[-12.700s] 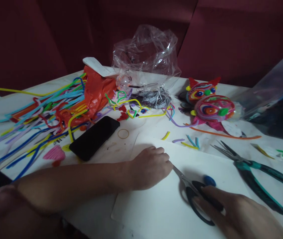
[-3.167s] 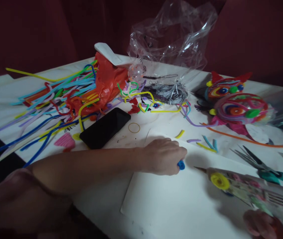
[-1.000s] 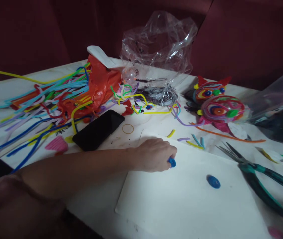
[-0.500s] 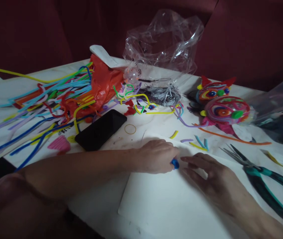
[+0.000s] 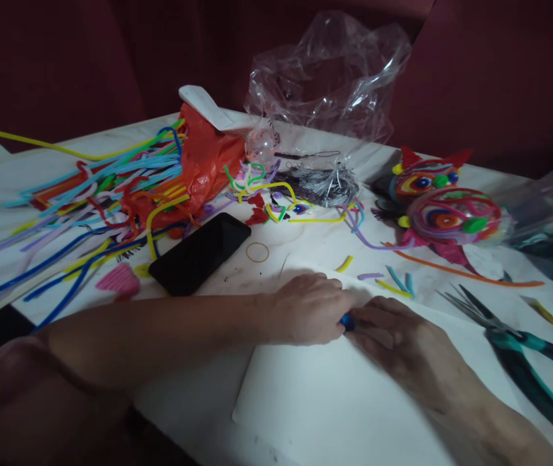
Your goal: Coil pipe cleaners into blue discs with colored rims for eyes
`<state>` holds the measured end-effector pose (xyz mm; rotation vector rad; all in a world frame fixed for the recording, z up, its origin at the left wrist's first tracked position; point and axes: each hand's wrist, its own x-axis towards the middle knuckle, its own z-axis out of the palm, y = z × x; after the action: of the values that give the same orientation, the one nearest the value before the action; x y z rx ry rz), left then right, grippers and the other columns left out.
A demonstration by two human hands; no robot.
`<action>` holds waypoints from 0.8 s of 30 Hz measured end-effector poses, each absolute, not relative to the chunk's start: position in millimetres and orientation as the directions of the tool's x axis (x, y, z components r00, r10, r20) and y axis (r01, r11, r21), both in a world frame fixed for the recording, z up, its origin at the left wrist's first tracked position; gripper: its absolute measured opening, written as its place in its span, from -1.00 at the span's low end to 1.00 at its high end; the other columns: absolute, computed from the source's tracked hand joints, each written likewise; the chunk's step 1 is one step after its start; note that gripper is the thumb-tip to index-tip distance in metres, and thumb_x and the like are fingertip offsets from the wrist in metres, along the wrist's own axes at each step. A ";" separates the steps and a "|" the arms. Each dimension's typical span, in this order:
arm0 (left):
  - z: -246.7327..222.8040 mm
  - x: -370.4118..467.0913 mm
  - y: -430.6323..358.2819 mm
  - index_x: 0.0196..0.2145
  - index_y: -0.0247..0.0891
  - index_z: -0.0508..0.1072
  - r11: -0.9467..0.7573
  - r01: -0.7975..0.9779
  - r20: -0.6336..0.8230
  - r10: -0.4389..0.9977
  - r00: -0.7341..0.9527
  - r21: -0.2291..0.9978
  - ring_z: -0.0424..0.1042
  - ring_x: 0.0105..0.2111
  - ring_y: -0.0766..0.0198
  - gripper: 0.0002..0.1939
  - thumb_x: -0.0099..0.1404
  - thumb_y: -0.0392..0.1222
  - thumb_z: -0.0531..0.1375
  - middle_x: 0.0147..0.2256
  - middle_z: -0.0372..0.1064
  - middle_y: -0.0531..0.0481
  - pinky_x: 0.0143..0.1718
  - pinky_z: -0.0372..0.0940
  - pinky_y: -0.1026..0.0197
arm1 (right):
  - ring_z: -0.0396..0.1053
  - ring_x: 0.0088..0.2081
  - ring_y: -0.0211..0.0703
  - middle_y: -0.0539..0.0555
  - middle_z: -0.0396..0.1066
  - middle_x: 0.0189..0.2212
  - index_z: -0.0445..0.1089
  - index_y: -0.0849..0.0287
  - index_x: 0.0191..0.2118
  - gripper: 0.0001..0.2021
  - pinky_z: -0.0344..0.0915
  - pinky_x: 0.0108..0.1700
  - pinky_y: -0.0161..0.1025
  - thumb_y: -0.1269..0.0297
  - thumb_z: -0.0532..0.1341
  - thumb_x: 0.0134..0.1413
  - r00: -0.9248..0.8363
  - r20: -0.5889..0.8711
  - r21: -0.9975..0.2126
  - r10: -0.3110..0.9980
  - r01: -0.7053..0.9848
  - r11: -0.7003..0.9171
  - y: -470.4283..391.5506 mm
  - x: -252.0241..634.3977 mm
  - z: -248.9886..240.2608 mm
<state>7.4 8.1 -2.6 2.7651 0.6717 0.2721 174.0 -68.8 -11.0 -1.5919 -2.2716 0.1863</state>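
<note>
Over a white sheet of card (image 5: 300, 401), my left hand (image 5: 310, 309) is closed around a small blue coil (image 5: 347, 322), which looks like rolled pipe cleaner. Only a bit of the coil shows; the left fingers hide the rest. My right hand (image 5: 403, 340) meets it from the other side, with thumb and fingertips pinched at the blue piece. Just beyond the hands lie short cut pieces of pipe cleaner (image 5: 393, 281) in yellow, purple and light blue. Green-handled long-nose pliers (image 5: 504, 336) rest with jaws apart, right of my right hand.
A black phone (image 5: 201, 252) and a rubber band (image 5: 258, 252) lie beyond my left forearm. Many pipe cleaners (image 5: 106, 188) spill from a red plastic bag (image 5: 211, 152). Behind stand a clear plastic bag (image 5: 325, 84) and black tassels (image 5: 322, 184). Two decorated masks (image 5: 456, 220) sit at right.
My right hand has moved left, and its fingers have closed onto the blue coil. My left hand keeps its hold. The view has shifted slightly.
</note>
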 end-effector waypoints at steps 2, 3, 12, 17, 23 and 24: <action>-1.3 7.4 6.8 -0.44 -0.27 0.35 -0.864 0.419 0.117 0.464 0.878 0.280 0.37 -0.35 0.20 -0.93 0.12 -0.24 0.09 -0.42 0.36 -0.02 -0.30 0.24 0.19 | 0.32 -0.35 -0.13 0.05 0.32 -0.33 0.41 0.08 -0.27 -0.76 0.30 -0.42 -0.26 0.22 0.00 0.14 -0.332 0.249 -0.266 0.910 0.880 0.393 -69.5 173.2 -10.6; -0.9 7.5 6.3 -0.45 -0.28 0.36 -0.872 0.414 0.117 0.454 0.883 0.262 0.37 -0.36 0.20 -0.92 0.13 -0.24 0.09 -0.43 0.36 -0.02 -0.30 0.24 0.19 | 0.33 -0.35 -0.12 0.05 0.32 -0.34 0.41 0.09 -0.27 -0.75 0.30 -0.43 -0.26 0.22 -0.01 0.15 -0.345 0.259 -0.248 0.902 0.879 0.407 -69.5 173.1 -10.7; -4.6 7.1 3.1 -0.40 -0.30 0.42 -0.921 0.360 0.177 0.382 0.907 0.147 0.36 -0.31 0.20 -0.88 0.18 -0.25 0.09 -0.40 0.37 -0.05 -0.22 0.22 0.17 | 0.31 -0.36 -0.12 0.03 0.28 -0.36 0.36 0.08 -0.29 -0.77 0.29 -0.45 -0.22 0.21 -0.03 0.16 -0.336 0.248 -0.214 0.908 0.895 0.390 -71.0 171.9 -13.2; -3.5 7.7 1.0 -0.42 -0.29 0.43 -0.926 0.356 0.182 0.374 0.909 0.122 0.36 -0.31 0.19 -0.88 0.17 -0.26 0.10 -0.39 0.38 -0.05 -0.25 0.22 0.15 | 0.30 -0.35 -0.10 0.07 0.28 -0.34 0.34 0.11 -0.34 -0.74 0.31 -0.41 -0.20 0.26 -0.07 0.15 -0.368 0.185 -0.231 0.911 0.885 0.404 -69.8 171.4 -8.3; -6.0 6.9 1.5 -0.52 -0.27 0.41 -0.932 0.344 0.187 0.360 0.914 0.109 0.33 -0.33 0.17 -0.88 0.14 -0.26 0.13 -0.47 0.35 -0.02 -0.31 0.20 0.14 | 0.29 -0.32 -0.12 0.07 0.28 -0.33 0.36 0.10 -0.31 -0.72 0.34 -0.36 -0.21 0.27 -0.09 0.17 -0.382 0.120 -0.290 0.916 0.869 0.400 -67.2 175.2 -4.7; -6.7 6.7 1.6 -0.54 -0.26 0.40 -0.936 0.336 0.193 0.351 0.916 0.106 0.32 -0.34 0.17 -0.88 0.13 -0.26 0.13 -0.48 0.34 -0.02 -0.33 0.19 0.14 | 0.29 -0.31 -0.12 0.07 0.28 -0.31 0.36 0.09 -0.31 -0.73 0.34 -0.34 -0.21 0.25 -0.08 0.17 -0.376 0.115 -0.291 0.919 0.872 0.394 -67.3 175.8 -5.1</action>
<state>6.7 1.6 -6.7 3.0056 0.5391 0.3222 175.8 -67.3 -5.1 -1.5779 -2.3960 0.2646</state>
